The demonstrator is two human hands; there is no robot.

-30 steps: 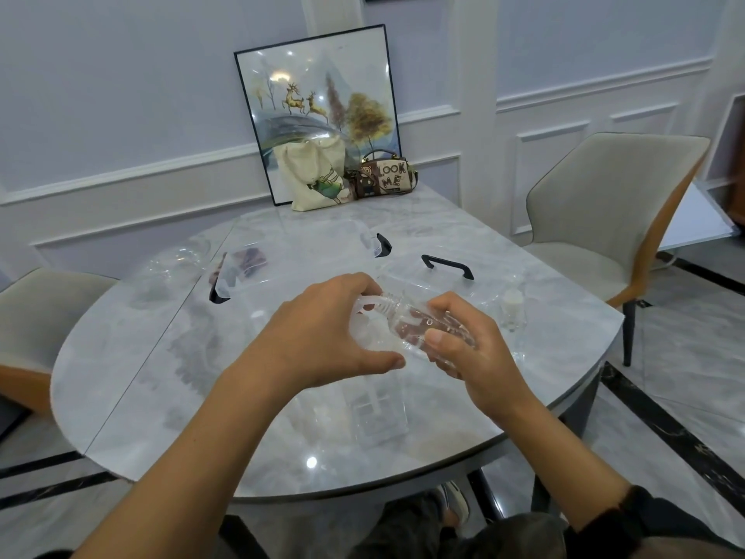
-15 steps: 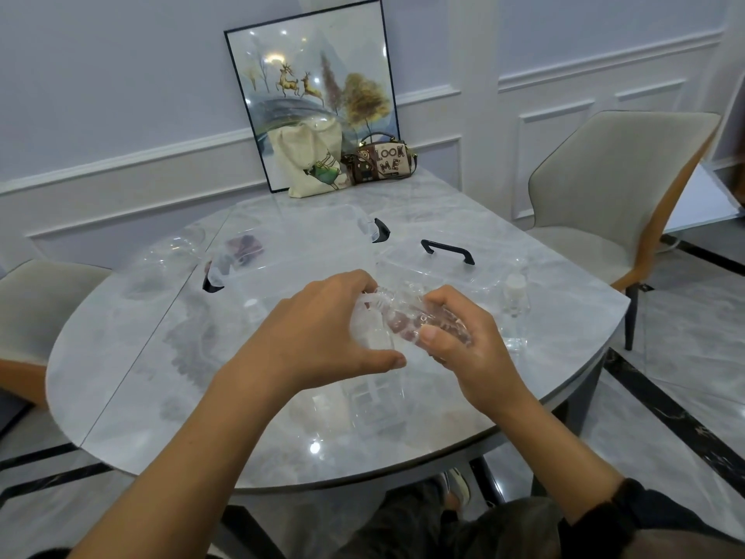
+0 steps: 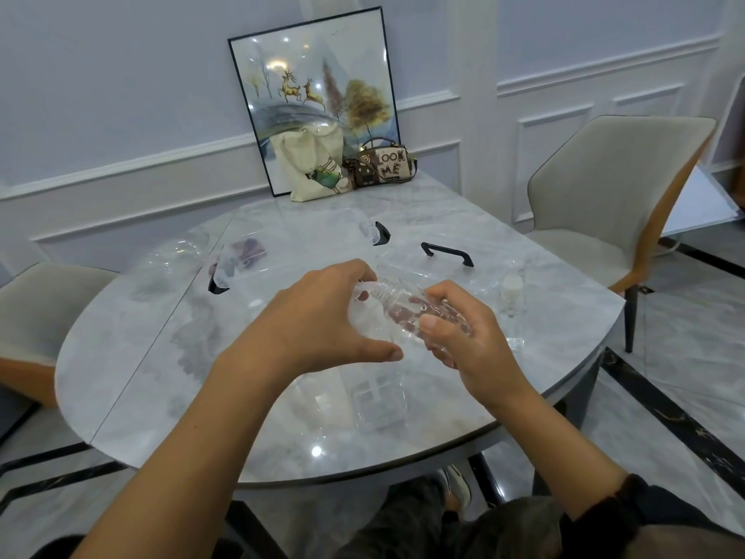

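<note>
At the far edge of the desk (image 3: 161, 357) a picture frame (image 3: 314, 74) leans on the wall. A tote bag (image 3: 314, 167) stands before it, with a handbag (image 3: 383, 167) just to its right. Nearer, a lid (image 3: 445, 252) lies right of centre and a small jar (image 3: 512, 292) further right, near the edge. Over the desk's middle a bottle (image 3: 407, 312) lies tilted between two grips: the left grip (image 3: 318, 316) at its neck, the right grip (image 3: 463, 336) round its body.

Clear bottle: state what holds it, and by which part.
The right hand grips the clear bottle round its body; the left hand curls its fingers round the neck end.
</note>
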